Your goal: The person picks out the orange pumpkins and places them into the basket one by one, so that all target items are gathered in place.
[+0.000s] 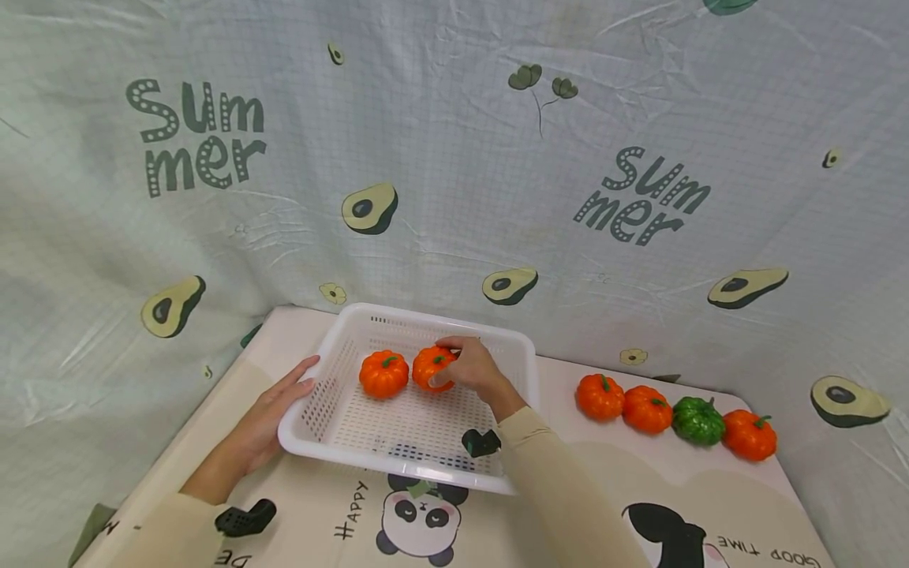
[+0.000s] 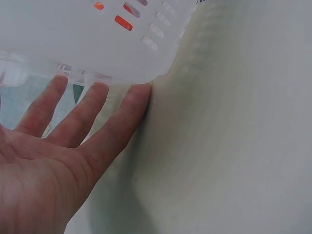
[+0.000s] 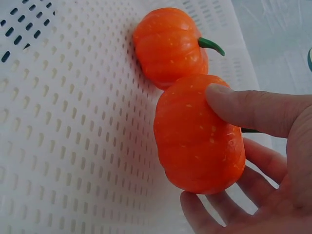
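Observation:
My right hand (image 1: 474, 369) reaches into a white perforated plastic basket (image 1: 408, 467) and grips a small orange toy pumpkin (image 3: 200, 141), thumb on one side and fingers round the other. A second orange pumpkin (image 3: 168, 46) with a green stem lies right beside it in the basket, to its left in the head view. At the basket's left wall is my left hand (image 1: 273, 410). Its straight, spread fingers (image 2: 124, 114) touch the basket along the rim in the left wrist view.
Right of the basket, a row on the table holds an orange pumpkin (image 1: 600, 397), another orange pumpkin (image 1: 647, 409), a green pumpkin (image 1: 699, 421) and one more orange pumpkin (image 1: 750, 435). Behind hangs a pale curtain (image 1: 440, 142) printed with avocados. A panda print (image 1: 422, 517) marks the tablecloth in front.

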Demonstrator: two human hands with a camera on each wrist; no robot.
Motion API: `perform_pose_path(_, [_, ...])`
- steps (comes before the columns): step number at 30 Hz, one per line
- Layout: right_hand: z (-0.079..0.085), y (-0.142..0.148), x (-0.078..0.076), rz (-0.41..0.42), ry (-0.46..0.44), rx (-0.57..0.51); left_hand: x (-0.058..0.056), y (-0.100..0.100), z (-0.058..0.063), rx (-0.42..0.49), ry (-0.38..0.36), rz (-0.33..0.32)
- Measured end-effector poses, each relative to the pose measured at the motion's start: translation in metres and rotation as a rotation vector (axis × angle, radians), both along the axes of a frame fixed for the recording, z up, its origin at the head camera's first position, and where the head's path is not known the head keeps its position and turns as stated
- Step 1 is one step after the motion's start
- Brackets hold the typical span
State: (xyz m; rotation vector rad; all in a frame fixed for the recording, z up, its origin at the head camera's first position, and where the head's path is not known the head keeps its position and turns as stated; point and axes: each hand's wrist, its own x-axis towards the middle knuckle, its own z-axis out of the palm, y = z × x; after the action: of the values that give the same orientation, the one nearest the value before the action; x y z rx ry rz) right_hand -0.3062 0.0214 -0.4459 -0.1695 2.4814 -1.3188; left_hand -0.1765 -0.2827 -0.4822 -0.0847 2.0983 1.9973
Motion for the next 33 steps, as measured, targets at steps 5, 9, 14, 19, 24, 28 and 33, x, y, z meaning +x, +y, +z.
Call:
perform_pose_path(5, [-0.0012, -0.0010, 0.0003, 0.006, -0.009, 0.006, -0.0002, 0.0001, 0.0000, 0.003, -0.001, -0.005])
perform_pose_path(9, [-0.0023, -0.0017, 0.0007, 0.011, -0.005, 0.019, -0.0005, 0.0004, -0.0004, 0.009, 0.000, -0.009])
perform_pose_path(14, [-0.0056, -0.0018, 0.0003, 0.007, 0.004, 0.028, -0.0002, 0.0011, -0.0001, 0.003, -0.003, -0.005])
perform_pose_path(19, [-0.0077, -0.0024, 0.0008, -0.016, 0.017, 0.042, 0.0000, 0.0004, 0.0013, 0.000, -0.009, -0.009])
perform_pose_path(24, [-0.0063, -0.0024, 0.0025, -0.017, 0.034, 0.062, -0.0005, 0.0007, 0.0012, 0.011, -0.014, -0.011])
perform_pose_path(28, [-0.0030, -0.0019, 0.0038, -0.016, 0.021, 0.063, -0.0006, 0.0004, 0.0007, 0.006, -0.015, -0.002])
perform_pose_path(33, [-0.0011, -0.0026, 0.0047, -0.030, -0.008, 0.087, -0.0005, -0.0001, 0.0012, 0.004, -0.023, 0.000])
